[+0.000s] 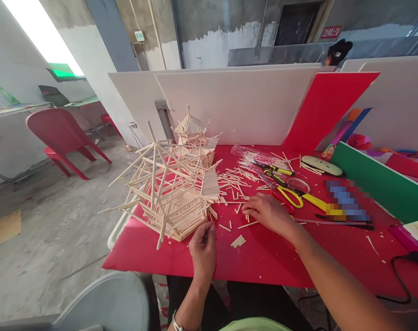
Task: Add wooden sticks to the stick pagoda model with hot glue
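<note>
An openwork pavilion model (pixel 181 216), built of thin pale wooden sticks, stands on the red tabletop (pixel 229 266) with its bare roof ribs spreading outward. My left hand (pixel 203 248) is closed beside its front right corner, fingers curled in; whatever they hold is hidden. Over on the right, my right hand (pixel 269 212) bends down to the scattered wooden sticks (pixel 234 179), its fingers drawn together at some short pieces. I cannot see what lies between those fingertips. A small bunch of cut sticks (pixel 238 241) lies between my hands.
Behind stands a smaller roofed stick pavilion (pixel 192 133). To the right lie yellow-handled pliers (pixel 289 195), a yellow cutter (pixel 315 202), a clear bag of sticks (pixel 253 156) and a green board (pixel 384 174). White panels (pixel 236 101) close off the back.
</note>
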`<action>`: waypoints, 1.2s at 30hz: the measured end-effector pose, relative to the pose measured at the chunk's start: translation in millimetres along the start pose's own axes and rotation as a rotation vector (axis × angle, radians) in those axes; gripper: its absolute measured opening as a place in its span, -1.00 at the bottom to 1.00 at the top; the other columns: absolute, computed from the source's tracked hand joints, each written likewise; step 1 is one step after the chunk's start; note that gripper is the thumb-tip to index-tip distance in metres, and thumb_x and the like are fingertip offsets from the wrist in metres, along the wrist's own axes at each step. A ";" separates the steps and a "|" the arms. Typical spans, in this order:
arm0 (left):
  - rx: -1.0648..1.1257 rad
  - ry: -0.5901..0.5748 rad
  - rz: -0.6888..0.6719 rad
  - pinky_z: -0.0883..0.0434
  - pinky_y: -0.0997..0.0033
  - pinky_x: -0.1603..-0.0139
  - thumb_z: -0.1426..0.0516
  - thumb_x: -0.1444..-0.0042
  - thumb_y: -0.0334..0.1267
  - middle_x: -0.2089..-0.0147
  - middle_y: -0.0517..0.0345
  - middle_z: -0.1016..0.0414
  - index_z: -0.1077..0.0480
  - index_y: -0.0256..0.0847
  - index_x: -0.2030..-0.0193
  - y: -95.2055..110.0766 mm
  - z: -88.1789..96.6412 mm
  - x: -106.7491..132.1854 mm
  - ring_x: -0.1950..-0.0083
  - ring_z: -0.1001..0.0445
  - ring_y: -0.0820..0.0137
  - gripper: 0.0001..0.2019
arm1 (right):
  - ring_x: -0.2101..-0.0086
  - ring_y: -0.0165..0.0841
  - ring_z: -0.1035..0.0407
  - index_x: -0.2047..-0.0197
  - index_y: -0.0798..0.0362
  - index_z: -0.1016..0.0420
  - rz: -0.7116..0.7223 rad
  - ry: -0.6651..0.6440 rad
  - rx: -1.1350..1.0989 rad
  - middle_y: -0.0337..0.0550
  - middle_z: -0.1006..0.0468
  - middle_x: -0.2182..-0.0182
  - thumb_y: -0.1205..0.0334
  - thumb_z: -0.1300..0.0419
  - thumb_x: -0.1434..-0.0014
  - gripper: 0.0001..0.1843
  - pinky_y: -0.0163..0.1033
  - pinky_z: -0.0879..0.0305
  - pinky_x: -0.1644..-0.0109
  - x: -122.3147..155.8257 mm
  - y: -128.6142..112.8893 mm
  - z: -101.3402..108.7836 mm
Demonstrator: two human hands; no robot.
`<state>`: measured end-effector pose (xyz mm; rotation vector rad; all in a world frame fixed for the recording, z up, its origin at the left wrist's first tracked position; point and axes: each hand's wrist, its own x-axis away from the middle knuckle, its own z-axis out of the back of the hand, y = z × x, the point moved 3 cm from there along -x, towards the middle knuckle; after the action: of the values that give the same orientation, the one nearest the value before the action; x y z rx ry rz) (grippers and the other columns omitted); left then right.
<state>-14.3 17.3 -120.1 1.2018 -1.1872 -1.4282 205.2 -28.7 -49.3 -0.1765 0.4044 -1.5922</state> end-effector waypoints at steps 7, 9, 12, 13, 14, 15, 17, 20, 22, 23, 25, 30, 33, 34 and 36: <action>-0.007 -0.054 -0.003 -0.36 0.47 0.31 -0.18 -0.12 -0.10 0.37 0.13 -0.53 -0.53 -0.24 0.26 2.6 -4.3 2.2 0.33 -0.42 0.39 -0.77 | 0.25 -0.31 -0.41 0.31 -0.08 -0.64 0.057 -0.011 -0.041 -0.22 -0.64 0.35 0.21 -0.20 -0.21 -0.83 -0.24 -0.22 0.16 -15.2 -1.3 1.0; 0.010 -0.055 0.004 -0.35 0.48 0.33 -0.19 -0.12 -0.10 0.39 0.14 -0.52 -0.53 -0.24 0.27 3.3 -3.7 3.3 0.34 -0.41 0.39 -0.76 | 0.25 -0.31 -0.42 0.31 -0.07 -0.63 0.062 0.008 -0.058 -0.22 -0.63 0.35 0.20 -0.19 -0.21 -0.84 -0.24 -0.24 0.15 -15.5 -5.1 1.0; 0.059 -0.047 0.018 -0.34 0.48 0.37 -0.21 -0.09 -0.08 0.41 0.14 -0.50 -0.54 -0.25 0.28 4.4 -1.7 4.2 0.37 -0.40 0.39 -0.75 | 0.24 -0.31 -0.44 0.26 -0.06 -0.63 0.053 0.044 -0.088 -0.20 -0.63 0.32 0.18 -0.19 -0.21 -0.83 -0.24 -0.28 0.15 -12.4 -14.8 4.0; 0.080 -0.041 0.029 -0.33 0.48 0.39 -0.22 -0.07 -0.08 0.42 0.14 -0.50 -0.54 -0.25 0.28 4.8 -1.2 4.2 0.38 -0.39 0.40 -0.75 | 0.24 -0.31 -0.44 0.25 -0.05 -0.62 0.046 0.065 -0.104 -0.18 -0.63 0.30 0.17 -0.18 -0.22 -0.82 -0.24 -0.29 0.15 -10.7 -19.6 5.8; 0.103 -0.034 0.045 -0.32 0.48 0.40 -0.24 -0.06 -0.07 0.43 0.15 -0.49 -0.55 -0.25 0.29 5.6 -0.9 4.1 0.40 -0.38 0.41 -0.74 | 0.24 -0.32 -0.44 0.24 -0.04 -0.62 0.040 0.096 -0.134 -0.17 -0.63 0.29 0.15 -0.17 -0.22 -0.81 -0.23 -0.31 0.15 -8.9 -25.4 8.0; 0.129 -0.030 0.068 -0.31 0.49 0.42 -0.25 -0.04 -0.07 0.45 0.16 -0.48 -0.55 -0.25 0.30 6.8 -1.1 4.0 0.41 -0.37 0.42 -0.74 | 0.25 -0.32 -0.45 0.24 -0.03 -0.61 0.034 0.138 -0.176 -0.16 -0.63 0.29 0.13 -0.17 -0.23 -0.80 -0.23 -0.32 0.15 -6.8 -32.3 10.3; 0.195 -0.026 0.144 -0.28 0.51 0.46 -0.27 0.00 -0.06 0.50 0.20 -0.45 -0.56 -0.26 0.32 11.3 -3.3 4.0 0.47 -0.32 0.47 -0.73 | 0.27 -0.33 -0.45 0.27 -0.01 -0.60 0.022 0.259 -0.339 -0.15 -0.62 0.31 0.09 -0.18 -0.22 -0.79 -0.24 -0.33 0.16 -2.9 -47.9 14.6; 0.348 -0.026 0.286 -0.17 0.56 0.56 -0.31 0.05 -0.06 0.58 0.27 -0.38 -0.57 -0.28 0.29 25.8 -10.2 4.9 0.58 -0.19 0.57 -0.69 | 0.35 -0.36 -0.43 0.29 0.00 -0.58 -0.034 0.405 -0.546 -0.16 -0.60 0.34 0.05 -0.19 -0.20 -0.77 -0.29 -0.32 0.26 0.2 -70.9 14.4; 0.463 -0.020 0.315 -0.09 0.59 0.59 -0.33 0.07 -0.09 0.60 0.28 -0.38 -0.57 -0.29 0.18 41.5 -15.1 5.7 0.60 -0.15 0.61 -0.64 | 0.39 -0.38 -0.40 0.31 0.01 -0.58 -0.086 0.463 -0.615 -0.17 -0.59 0.38 0.03 -0.21 -0.18 -0.76 -0.30 -0.31 0.29 -0.9 -82.6 11.0; 0.516 -0.030 0.316 -0.05 0.61 0.61 -0.32 0.05 -0.09 0.62 0.29 -0.35 -0.55 -0.28 0.09 50.0 -17.4 6.2 0.62 -0.13 0.62 -0.60 | 0.42 -0.39 -0.39 0.33 0.00 -0.58 -0.109 0.478 -0.638 -0.19 -0.59 0.41 0.02 -0.22 -0.16 -0.76 -0.31 -0.30 0.30 -2.2 -87.0 8.9; 0.582 -0.045 0.321 -0.03 0.62 0.62 -0.30 0.02 -0.09 0.66 0.31 -0.31 -0.49 -0.29 -0.06 65.4 -20.5 7.3 0.63 -0.14 0.62 -0.50 | 0.45 -0.41 -0.36 0.35 0.00 -0.58 -0.148 0.485 -0.671 -0.22 -0.58 0.44 0.00 -0.23 -0.15 -0.75 -0.32 -0.28 0.34 -6.0 -92.5 5.3; 0.641 -0.035 0.355 0.03 0.63 0.67 -0.31 0.04 -0.09 0.66 0.28 -0.35 -0.35 -0.32 -0.21 84.3 -21.4 8.1 0.66 -0.11 0.62 -0.33 | 0.47 -0.41 -0.36 0.34 0.01 -0.58 -0.200 0.490 -0.695 -0.21 -0.60 0.42 -0.02 -0.23 -0.14 -0.73 -0.33 -0.26 0.37 -13.2 -94.6 3.4; 0.662 -0.037 0.374 0.02 0.64 0.67 -0.31 0.05 -0.10 0.66 0.28 -0.34 -0.33 -0.34 -0.22 86.0 -21.9 6.3 0.67 -0.10 0.63 -0.31 | 0.42 -0.39 -0.40 0.32 0.01 -0.60 -0.196 0.466 -0.722 -0.19 -0.61 0.39 -0.01 -0.21 -0.15 -0.72 -0.32 -0.29 0.33 -15.2 -95.3 2.5; 0.668 -0.041 0.381 0.02 0.64 0.67 -0.31 0.05 -0.11 0.66 0.29 -0.34 -0.33 -0.34 -0.22 86.1 -22.2 5.7 0.67 -0.09 0.63 -0.31 | 0.41 -0.38 -0.41 0.32 0.00 -0.60 -0.192 0.458 -0.729 -0.19 -0.61 0.38 -0.01 -0.21 -0.15 -0.73 -0.32 -0.29 0.33 -15.6 -95.8 1.5; 0.675 -0.044 0.387 0.02 0.64 0.67 -0.31 0.06 -0.11 0.66 0.30 -0.32 -0.34 -0.33 -0.21 86.4 -22.3 4.7 0.67 -0.09 0.63 -0.31 | 0.43 -0.37 -0.41 0.33 0.00 -0.60 -0.191 0.455 -0.751 -0.18 -0.61 0.40 -0.03 -0.21 -0.14 -0.72 -0.32 -0.30 0.35 -16.0 -96.3 -1.4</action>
<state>11.6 -1.9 -36.8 1.2770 -1.9006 -0.7804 116.0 -11.1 -13.7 -0.4345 1.3708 -1.5949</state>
